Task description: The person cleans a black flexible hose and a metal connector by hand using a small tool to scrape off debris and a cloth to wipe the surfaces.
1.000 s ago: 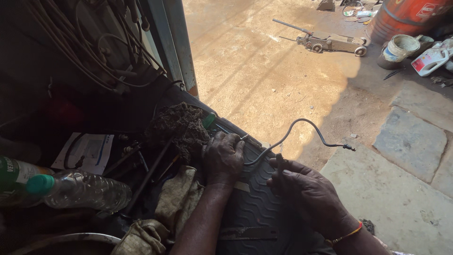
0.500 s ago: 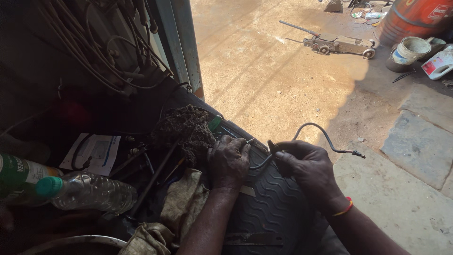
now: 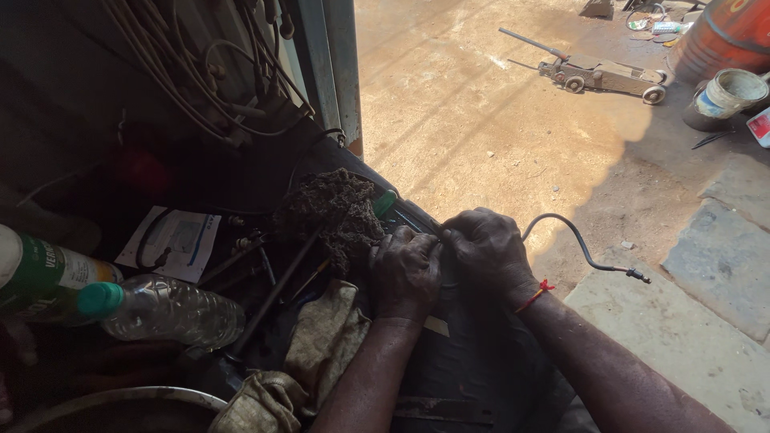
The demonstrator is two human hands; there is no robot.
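Right now, both hands closed and pressed knuckle to knuckle over the dark ribbed rubber mat (image 3: 481, 353). Right hand (image 3: 485, 252) clenched around the near end of a thin bent metal tube (image 3: 581, 248), with a red thread at the wrist. Left hand (image 3: 405, 273) curled tight just beside it, fingers touching the right hand's; whether gripping the same tube end or some small fitting, impossible to tell (fingers hide the meeting point).

Tube running with its long axis out to the right, away from the hands: arching up first, then dipping, then ending in a small dark fitting pointing right over the stone slab (image 3: 722, 256). Near end hidden inside the fists.

Just left of the hands, a clump of dirty cotton waste (image 3: 333, 212) with a green-handled tool (image 3: 383, 203) poking out, plus dark rods and a soiled cloth (image 3: 321, 337). Farther left, a clear plastic bottle (image 3: 160, 313) with a green cap, lying on its side, and a second bottle cut off by the frame edge. Shadowed cables (image 3: 208, 72) hanging above, hard to make out. Well apart, on sunlit dirt, a floor jack (image 3: 601, 74) and a bucket (image 3: 726, 92).
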